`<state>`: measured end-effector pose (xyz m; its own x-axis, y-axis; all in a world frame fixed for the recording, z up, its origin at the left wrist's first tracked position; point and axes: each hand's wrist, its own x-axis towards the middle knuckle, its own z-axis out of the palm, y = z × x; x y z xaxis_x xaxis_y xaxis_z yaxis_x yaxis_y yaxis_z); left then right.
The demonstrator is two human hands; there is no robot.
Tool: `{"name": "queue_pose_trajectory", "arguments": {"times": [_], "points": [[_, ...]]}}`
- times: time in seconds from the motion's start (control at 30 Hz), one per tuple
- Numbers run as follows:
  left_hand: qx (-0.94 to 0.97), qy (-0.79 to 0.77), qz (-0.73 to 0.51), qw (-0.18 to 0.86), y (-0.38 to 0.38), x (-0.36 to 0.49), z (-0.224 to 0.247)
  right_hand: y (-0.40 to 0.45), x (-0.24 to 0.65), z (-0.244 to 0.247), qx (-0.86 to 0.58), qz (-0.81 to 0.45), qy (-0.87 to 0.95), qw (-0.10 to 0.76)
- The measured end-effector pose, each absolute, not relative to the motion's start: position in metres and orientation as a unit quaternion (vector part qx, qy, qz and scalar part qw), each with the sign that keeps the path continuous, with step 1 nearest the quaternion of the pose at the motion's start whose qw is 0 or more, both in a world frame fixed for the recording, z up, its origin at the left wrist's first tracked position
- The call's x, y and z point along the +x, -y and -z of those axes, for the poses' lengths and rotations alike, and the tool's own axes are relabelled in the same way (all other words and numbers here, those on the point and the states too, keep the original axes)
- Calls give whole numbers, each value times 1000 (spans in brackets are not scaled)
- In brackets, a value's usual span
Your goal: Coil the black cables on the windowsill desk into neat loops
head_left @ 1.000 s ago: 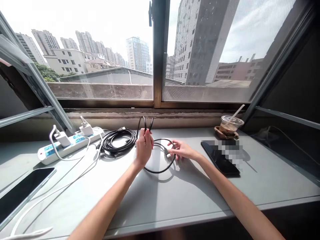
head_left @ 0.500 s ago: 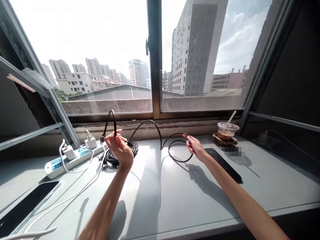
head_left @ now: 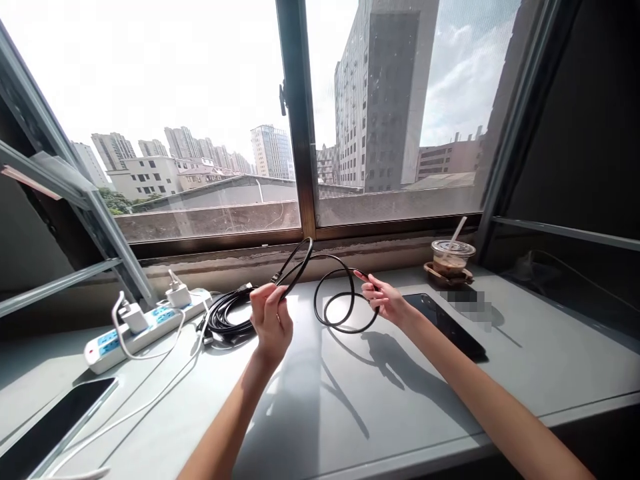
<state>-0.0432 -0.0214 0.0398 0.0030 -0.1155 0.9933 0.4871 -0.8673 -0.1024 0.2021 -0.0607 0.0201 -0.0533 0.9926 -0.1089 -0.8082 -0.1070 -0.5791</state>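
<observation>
A thin black cable runs in loops between my two hands above the table. My left hand pinches it, and a short doubled-back bend rises over the fingers, with a dark connector near the fingertips. Closed around the cable's other stretch is my right hand, its index finger pointing left along the loops. Behind and left of my left hand lies a coil of black cable on the table. Whether the coil joins the held cable is hidden by my hand.
A white power strip with plugged-in chargers sits on the left, its white cords crossing the table. A phone lies front left. Behind my right hand are a dark phone-like slab and an iced drink cup on a brown holder.
My left hand has moved right, closer to my right hand, bringing the cable with it. A second loop now hangs beside my right hand. The view has shifted slightly.
</observation>
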Motion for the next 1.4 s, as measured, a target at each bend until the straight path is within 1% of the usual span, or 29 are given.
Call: {"name": "queue_pose_trajectory", "arguments": {"times": [0.17,0.3,0.4,0.5,0.57,0.63,0.7,0.8,0.87,0.93,1.0,1.07,1.13,1.2,1.23,1.3,1.33,1.4], "points": [[-680,125,696,193,23,-41,-42,58,203,-14,-225,-742,171,608],[-726,119,657,165,25,-37,-36,57,202,-12,-303,-727,144,599],[-807,122,562,137,30,-28,-24,57,197,-13,-365,-695,144,602],[-893,109,418,129,35,-15,-8,59,193,-17,-380,-673,139,620],[-931,114,331,100,37,-9,1,60,191,-19,-402,-658,138,621],[-947,137,285,55,37,-6,7,60,192,-18,-446,-636,166,607],[-953,157,258,24,35,-6,10,60,192,-14,-495,-597,220,592],[-956,187,225,16,32,-8,9,59,189,-8,-541,-522,293,590],[-945,232,232,8,31,-9,7,59,185,-7,-536,-483,315,617],[-923,285,259,-21,31,-9,4,61,180,-10,-486,-467,319,667],[-890,344,283,-97,32,-8,1,63,175,-16,-408,-472,325,711],[-842,403,269,-239,33,-7,-3,66,171,-21,-334,-479,340,737],[-770,430,209,-423,33,-7,-7,70,167,-26,-280,-483,357,749],[-689,402,117,-592,36,-6,-11,74,164,-30,-245,-488,373,750],[-649,375,74,-658,37,-6,-13,77,163,-32,-234,-492,381,747],[-576,317,28,-753,42,-4,-15,82,159,-35,-224,-497,400,737],[-548,294,25,-783,45,-2,-16,85,157,-37,-224,-498,407,732],[-513,262,86,-813,49,0,-14,89,154,-41,-228,-501,417,723]]}}
